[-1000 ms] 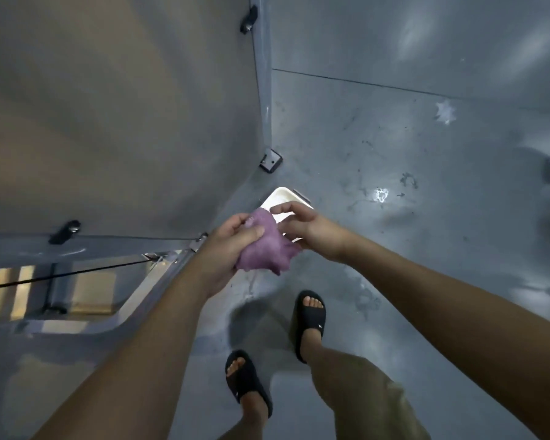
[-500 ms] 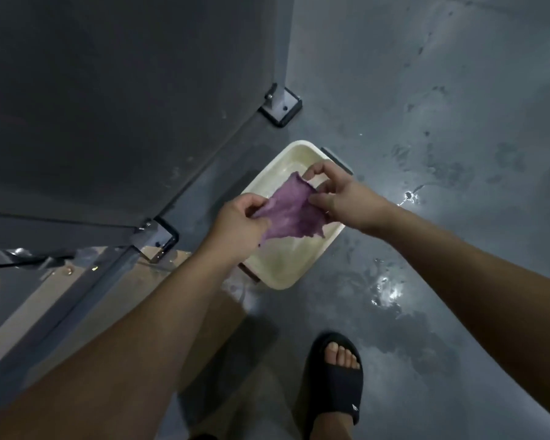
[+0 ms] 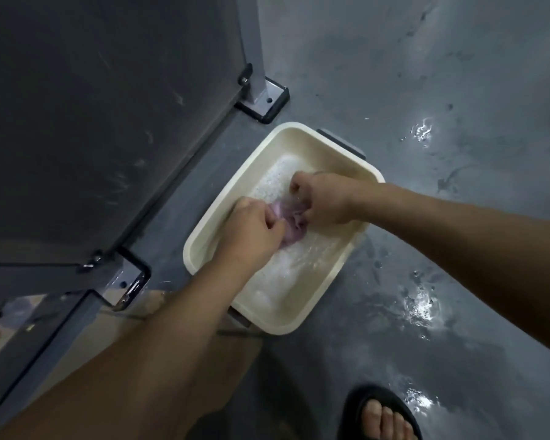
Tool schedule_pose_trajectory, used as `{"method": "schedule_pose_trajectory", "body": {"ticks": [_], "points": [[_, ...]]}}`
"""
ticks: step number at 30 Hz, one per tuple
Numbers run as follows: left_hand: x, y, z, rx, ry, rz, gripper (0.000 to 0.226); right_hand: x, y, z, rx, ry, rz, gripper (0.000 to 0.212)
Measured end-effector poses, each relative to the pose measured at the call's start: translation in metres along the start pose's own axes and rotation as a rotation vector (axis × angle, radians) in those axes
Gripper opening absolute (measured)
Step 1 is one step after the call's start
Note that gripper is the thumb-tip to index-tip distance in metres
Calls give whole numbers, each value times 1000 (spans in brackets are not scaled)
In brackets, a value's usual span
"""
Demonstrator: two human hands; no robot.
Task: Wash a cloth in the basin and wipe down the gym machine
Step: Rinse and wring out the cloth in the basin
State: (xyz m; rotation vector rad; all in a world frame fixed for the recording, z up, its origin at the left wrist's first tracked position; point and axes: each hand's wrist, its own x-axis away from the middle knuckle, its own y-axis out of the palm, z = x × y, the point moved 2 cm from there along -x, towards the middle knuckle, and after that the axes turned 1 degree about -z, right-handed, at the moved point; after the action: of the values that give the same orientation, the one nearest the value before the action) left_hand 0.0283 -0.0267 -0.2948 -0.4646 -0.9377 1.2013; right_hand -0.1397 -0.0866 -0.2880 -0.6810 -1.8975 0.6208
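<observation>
The basin [image 3: 337, 147], a cream rectangular tub with dark handles at its two short ends, sat on the wet grey floor [image 3: 458, 249] close beside the dark panel [image 3: 108, 122] of what was probably the gym machine, so the cloth could likely go straight from water to surface without much carrying. It held shallow water, foamy white along its middle.

The cloth [image 3: 291, 228], purple and bunched, lay down in the basin near its centre, in the water. Both hands were on it. The left hand [image 3: 251, 231] came in from the near long side of the basin with fingers curled around one end of the cloth; the right hand [image 3: 323, 201] reached across the far long side and gripped the other end, knuckles up and fingers folded under. Holding it at two ends this close together suited rubbing the fabric against itself or squeezing it, and the low position kept it in the suds. This looked like the washing step, with wiping not yet begun.

Puddles [image 3: 421, 306] glinted on the floor on the far side of the basin from the panel. A foot in a black sandal [image 3: 381, 414] stood back from the basin's near end, and bolted metal brackets [image 3: 264, 101] anchored the machine's frame just off the basin's far corner.
</observation>
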Motion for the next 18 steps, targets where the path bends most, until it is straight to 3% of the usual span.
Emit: {"method": "schedule_pose_trajectory", "body": {"ticks": [4, 7, 11, 14, 18], "points": [[4, 4, 3, 122, -140, -72, 11, 3, 6, -6, 152, -50, 54, 14], [6, 9, 0, 52, -178, -115, 15, 3, 14, -13, 53, -21, -18, 22], [6, 8, -6, 111, -270, -132, 29, 1, 17, -21, -254, -25, -118, 29], [9, 9, -10, 136, -320, -154, 38, 1, 24, -17, -95, -33, -130, 19], [14, 16, -14, 193, -318, -230, 41, 7, 26, -19, -39, 6, -156, 27]]}}
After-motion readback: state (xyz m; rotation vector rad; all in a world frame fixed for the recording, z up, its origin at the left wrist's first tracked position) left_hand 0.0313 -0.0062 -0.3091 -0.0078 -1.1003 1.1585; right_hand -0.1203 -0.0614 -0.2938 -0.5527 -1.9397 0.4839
